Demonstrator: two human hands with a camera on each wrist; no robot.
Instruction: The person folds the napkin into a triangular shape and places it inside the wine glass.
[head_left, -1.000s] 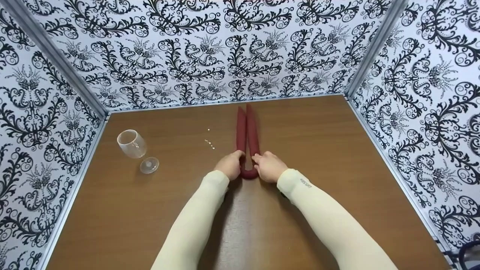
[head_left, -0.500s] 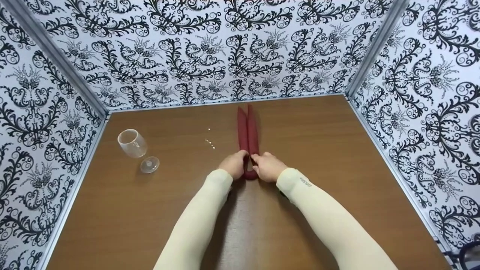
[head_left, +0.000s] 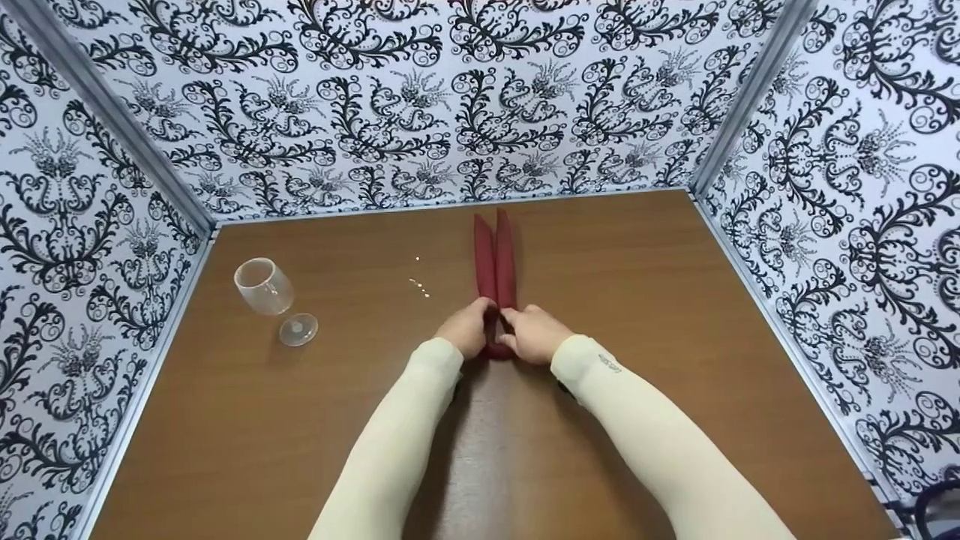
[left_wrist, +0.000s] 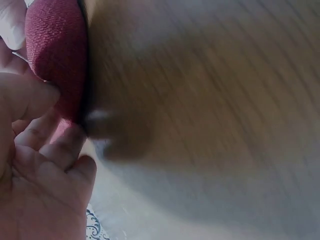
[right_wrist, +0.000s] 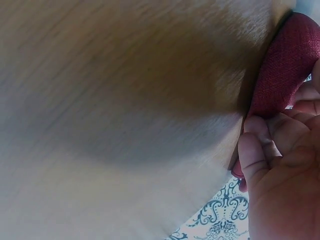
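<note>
A dark red woven cloth (head_left: 504, 262), rolled into a long tube and bent double into a narrow U, lies on the table. Its two pointed ends face the back wall, and the bend is nearest the person. My left hand (head_left: 466, 328) grips the left leg just above the bend, with thumb and fingers round the roll in the left wrist view. On the opposite leg, my right hand (head_left: 534, 334) holds the cloth with curled fingers, its thumb near the inside of the bend. Part of the bend is hidden by both hands.
A clear stemmed glass (head_left: 264, 288) stands at the left of the brown wooden table (head_left: 637, 300). Several small white specks (head_left: 420, 287) lie between the glass and the cloth. Patterned walls (head_left: 420, 97) with grey frame bars enclose the back and sides.
My left hand has shifted slightly right, bringing the two legs closer near the bend and narrowing the loop. The far tips stand a little wider apart. The glass has not moved.
</note>
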